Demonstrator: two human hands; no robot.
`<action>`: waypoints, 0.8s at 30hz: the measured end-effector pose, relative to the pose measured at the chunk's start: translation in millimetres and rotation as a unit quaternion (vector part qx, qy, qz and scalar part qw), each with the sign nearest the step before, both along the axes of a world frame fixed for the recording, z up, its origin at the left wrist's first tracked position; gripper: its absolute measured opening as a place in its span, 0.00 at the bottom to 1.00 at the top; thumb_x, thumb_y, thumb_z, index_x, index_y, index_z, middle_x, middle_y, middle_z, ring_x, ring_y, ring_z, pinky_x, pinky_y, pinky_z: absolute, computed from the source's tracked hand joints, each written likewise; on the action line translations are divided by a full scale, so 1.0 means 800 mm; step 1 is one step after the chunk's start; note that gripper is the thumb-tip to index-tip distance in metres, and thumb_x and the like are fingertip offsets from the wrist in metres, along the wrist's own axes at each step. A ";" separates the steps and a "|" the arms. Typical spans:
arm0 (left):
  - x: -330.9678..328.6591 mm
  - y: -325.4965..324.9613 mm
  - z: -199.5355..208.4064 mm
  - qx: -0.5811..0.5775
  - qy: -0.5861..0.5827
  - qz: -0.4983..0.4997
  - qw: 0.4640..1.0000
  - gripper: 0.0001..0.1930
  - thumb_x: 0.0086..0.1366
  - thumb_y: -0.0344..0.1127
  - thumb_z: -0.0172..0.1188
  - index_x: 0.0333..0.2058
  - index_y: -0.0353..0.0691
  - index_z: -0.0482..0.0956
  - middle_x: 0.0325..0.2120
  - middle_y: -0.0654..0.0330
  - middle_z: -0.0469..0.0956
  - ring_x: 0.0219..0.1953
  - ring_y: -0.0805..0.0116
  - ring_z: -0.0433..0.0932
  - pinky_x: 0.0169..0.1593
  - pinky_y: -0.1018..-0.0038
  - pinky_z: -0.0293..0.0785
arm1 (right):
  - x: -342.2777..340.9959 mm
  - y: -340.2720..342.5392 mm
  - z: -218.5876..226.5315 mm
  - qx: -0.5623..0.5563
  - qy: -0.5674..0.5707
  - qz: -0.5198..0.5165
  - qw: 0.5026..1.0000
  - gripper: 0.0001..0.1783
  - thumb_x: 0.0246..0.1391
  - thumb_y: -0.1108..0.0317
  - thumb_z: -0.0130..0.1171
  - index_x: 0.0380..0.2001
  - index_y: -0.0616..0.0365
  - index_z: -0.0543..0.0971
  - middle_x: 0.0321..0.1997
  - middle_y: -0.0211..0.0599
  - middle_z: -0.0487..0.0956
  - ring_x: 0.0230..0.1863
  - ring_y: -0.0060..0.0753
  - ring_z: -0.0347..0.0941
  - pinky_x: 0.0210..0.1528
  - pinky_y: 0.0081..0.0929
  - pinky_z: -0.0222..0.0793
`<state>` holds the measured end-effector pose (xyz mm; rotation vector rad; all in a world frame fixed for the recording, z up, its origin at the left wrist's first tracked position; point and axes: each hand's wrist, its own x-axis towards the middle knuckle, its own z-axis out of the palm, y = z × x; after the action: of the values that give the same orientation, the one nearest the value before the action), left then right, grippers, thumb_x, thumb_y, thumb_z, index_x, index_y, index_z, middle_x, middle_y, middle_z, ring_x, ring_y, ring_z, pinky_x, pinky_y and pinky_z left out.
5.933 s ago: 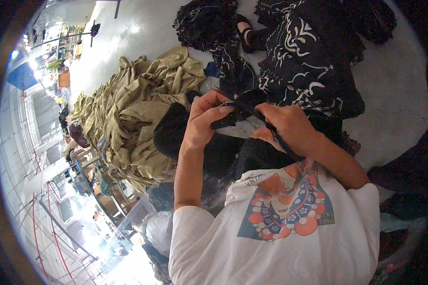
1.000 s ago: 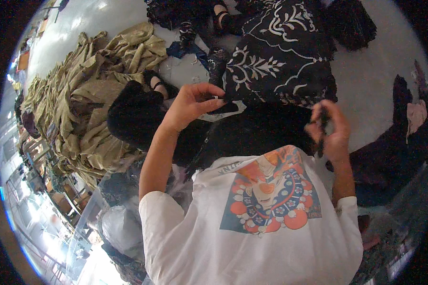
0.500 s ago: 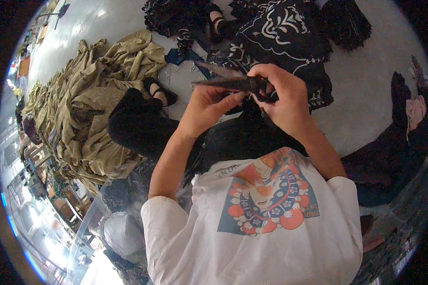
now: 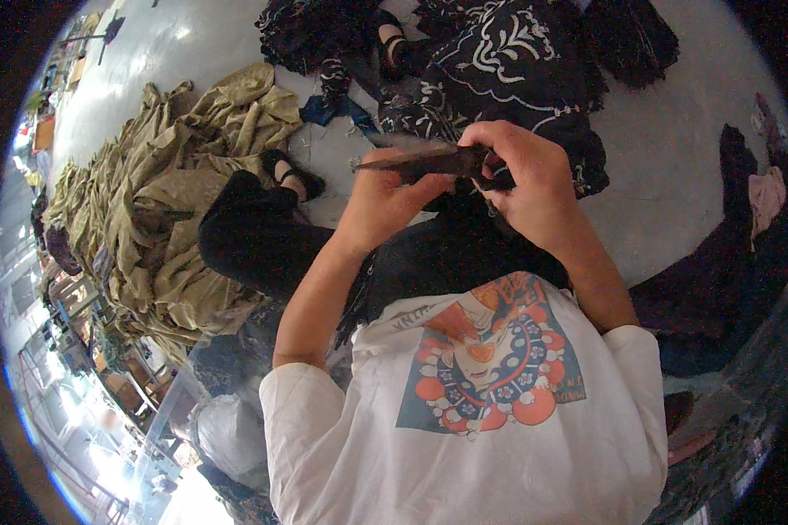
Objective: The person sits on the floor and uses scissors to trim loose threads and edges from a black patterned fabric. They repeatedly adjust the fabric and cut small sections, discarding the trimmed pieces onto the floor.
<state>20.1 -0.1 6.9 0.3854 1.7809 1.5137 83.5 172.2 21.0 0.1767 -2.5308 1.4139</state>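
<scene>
In front of my lap, my right hand [image 4: 527, 171] grips the handles of dark scissors [image 4: 425, 164]. The blades point left and are slightly parted, with the upper one blurred. My left hand [image 4: 383, 199] is closed just below the blades, its thumb stretched toward the scissors' pivot. What sits between its fingers is hidden behind the scissors. Past my hands lies black cloth with white embroidery [image 4: 503, 66], spread over the floor.
A large heap of olive cloth [image 4: 175, 201] lies on the left. Dark cloth [image 4: 700, 280] with a pink piece [image 4: 766, 203] lies on the right. Blue scraps [image 4: 328, 109] are on the grey floor [image 4: 657, 149]. My black shoe [image 4: 293, 175] stands beside the olive heap.
The scissor blades have drawn closer together. My left hand has shifted slightly, and its thumb now lies lower along the scissors. My right hand stays on the handles.
</scene>
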 end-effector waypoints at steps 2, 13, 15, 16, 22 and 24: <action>0.004 0.005 0.009 -0.001 -0.008 0.019 1.000 0.07 0.57 0.31 0.57 0.33 0.34 0.77 0.23 0.67 0.75 0.26 0.82 0.70 0.31 0.83 0.66 | 0.000 0.005 0.002 0.040 0.008 -0.038 0.998 0.27 0.26 0.83 0.61 0.36 0.54 0.71 0.28 0.35 0.73 0.27 0.33 0.73 0.30 0.27 0.69; -0.011 0.013 -0.010 0.047 0.343 -0.004 0.938 0.05 0.47 0.25 0.63 0.23 0.35 0.75 0.28 0.58 0.75 0.33 0.72 0.73 0.37 0.78 0.68 | -0.004 0.012 -0.011 -0.251 -0.085 -0.161 0.951 0.15 0.40 0.77 0.61 0.35 0.60 0.70 0.26 0.30 0.76 0.28 0.16 0.71 0.33 0.15 0.67; -0.005 0.016 -0.010 0.097 0.268 0.040 0.958 0.05 0.45 0.23 0.62 0.22 0.34 0.75 0.31 0.56 0.75 0.33 0.71 0.74 0.38 0.78 0.68 | -0.005 0.012 -0.010 -0.284 -0.102 -0.158 0.940 0.16 0.40 0.77 0.62 0.35 0.60 0.70 0.26 0.29 0.75 0.28 0.16 0.71 0.32 0.15 0.67; -0.001 0.018 -0.016 0.127 0.242 0.063 0.960 0.05 0.45 0.22 0.62 0.22 0.34 0.75 0.32 0.55 0.74 0.34 0.70 0.74 0.38 0.78 0.69 | -0.006 0.012 -0.010 -0.300 -0.110 -0.156 0.935 0.16 0.40 0.77 0.62 0.35 0.60 0.70 0.25 0.29 0.75 0.28 0.16 0.70 0.32 0.15 0.67; 0.001 0.027 -0.008 0.259 0.068 0.050 0.962 0.05 0.46 0.18 0.58 0.24 0.32 0.75 0.39 0.50 0.71 0.38 0.66 0.75 0.42 0.75 0.70 | -0.012 0.020 -0.011 -0.332 -0.119 -0.118 0.928 0.16 0.40 0.77 0.62 0.34 0.62 0.70 0.25 0.29 0.74 0.28 0.15 0.70 0.31 0.15 0.67; -0.001 0.028 -0.010 0.281 0.041 0.036 0.958 0.05 0.47 0.17 0.56 0.25 0.32 0.75 0.41 0.48 0.70 0.39 0.65 0.75 0.43 0.74 0.70 | -0.013 0.022 -0.015 -0.332 -0.110 -0.115 0.930 0.15 0.41 0.77 0.62 0.34 0.62 0.70 0.25 0.29 0.74 0.28 0.15 0.70 0.31 0.15 0.67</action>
<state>19.4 22.3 -0.8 0.6721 1.4074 2.0769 73.0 190.0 9.3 -0.4034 -1.9724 2.1693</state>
